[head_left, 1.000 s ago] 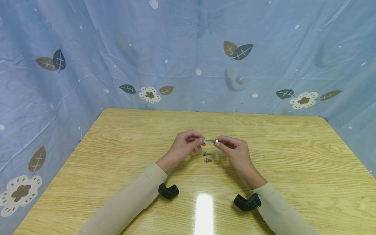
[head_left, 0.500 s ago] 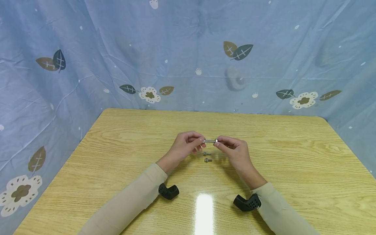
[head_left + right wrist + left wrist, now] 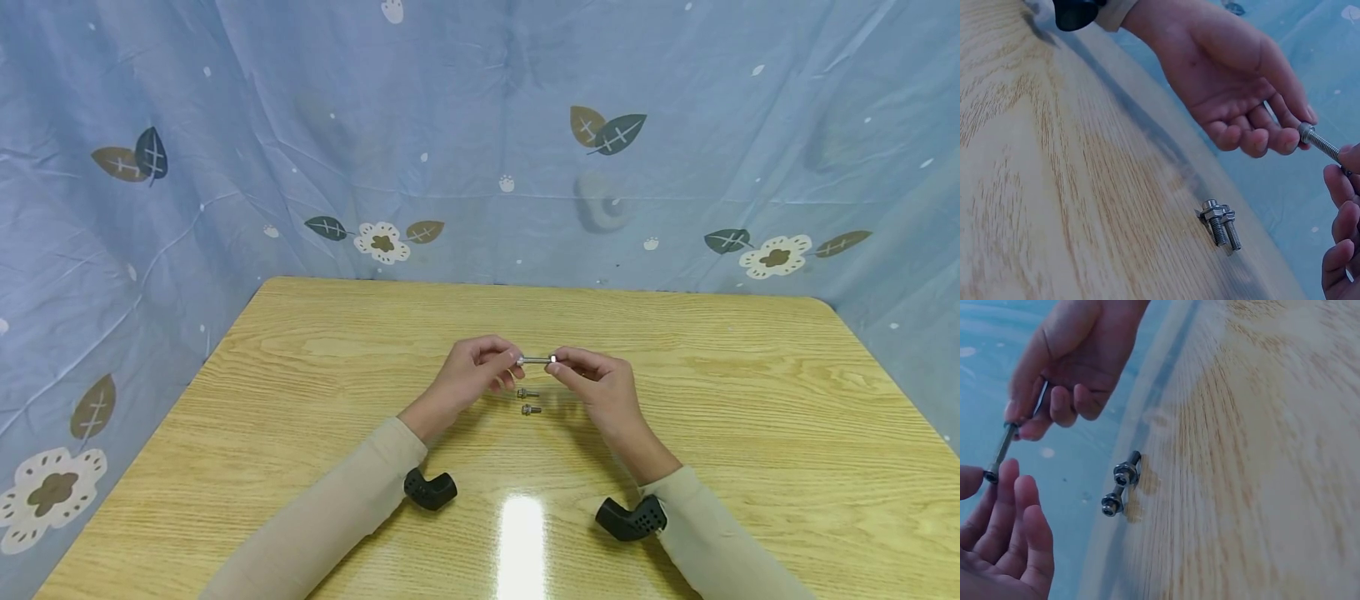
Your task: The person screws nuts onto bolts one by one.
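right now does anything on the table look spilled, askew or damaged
Nothing stands out: two bolts lie side by side on the table, the left hand and right hand hold a third bolt, and no spill shows. Fine damage can't be told.

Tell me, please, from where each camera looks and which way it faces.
Head: on the head, facing forward and down at the wooden table; left hand, right hand and both sleeves show.
Left wrist: on that wrist, looking across the held bolt; its own hand shows at lower left, the right hand beyond.
Right wrist: on that wrist, looking the opposite way; its own hand is cut by the right edge, the left hand and cuff beyond.
Both wrist views share the held bolt and two bolts lying on the table.
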Demonstrator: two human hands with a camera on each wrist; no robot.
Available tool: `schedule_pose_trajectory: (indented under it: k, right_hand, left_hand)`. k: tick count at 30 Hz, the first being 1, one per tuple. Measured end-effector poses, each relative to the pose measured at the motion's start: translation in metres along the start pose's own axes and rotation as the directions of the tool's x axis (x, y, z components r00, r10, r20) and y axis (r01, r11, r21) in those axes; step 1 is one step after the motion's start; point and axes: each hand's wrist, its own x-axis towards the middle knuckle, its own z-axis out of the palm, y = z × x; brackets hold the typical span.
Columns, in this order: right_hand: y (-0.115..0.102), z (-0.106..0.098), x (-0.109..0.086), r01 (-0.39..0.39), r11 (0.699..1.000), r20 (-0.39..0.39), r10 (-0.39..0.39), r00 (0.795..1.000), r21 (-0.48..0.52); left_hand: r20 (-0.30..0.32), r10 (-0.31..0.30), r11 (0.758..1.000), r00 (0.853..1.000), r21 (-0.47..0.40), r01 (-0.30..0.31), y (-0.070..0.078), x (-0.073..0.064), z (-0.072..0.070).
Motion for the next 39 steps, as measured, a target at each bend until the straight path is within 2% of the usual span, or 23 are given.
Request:
schedule_pose_trajectory:
  k: [5,16,24,32,39]
  right_hand:
    - [0.0017,-0.0008,0.0003,0.006,1.0,0.025,-0.006,1.0,-0.008]
    - [0.0041,-0.0019,0.0005,0.072,0.997,0.061,-0.071,0.996,-0.029]
    - [0.0027,-0.0024,0.0006,0.026,1.0,0.031,-0.025,0.999,-0.011]
    - [0.0027,-0.0024,0.0,0.037,0.999,0.037,-0.037,0.999,0.017]
    - [0.0019,-0.002,-0.0013,0.046,0.999,0.042,-0.047,0.998,0.021]
  left_hand:
    - [-0.007,0.03,1.0,1.0,-0.001,-0.03,0.0016,-0.0011,-0.0003]
    - [-0.006,0.035,0.999,0.999,0.015,-0.035,0.0044,-0.0026,-0.0007]
    - [0.002,0.036,0.999,0.999,0.022,-0.036,0.0017,-0.0018,-0.0001]
    - [0.016,0.064,0.998,0.998,0.006,-0.064,0.0019,-0.0022,-0.0002]
    - [0.019,0.024,0.999,1.0,0.024,-0.024,-0.0007,-0.001,0.0012]
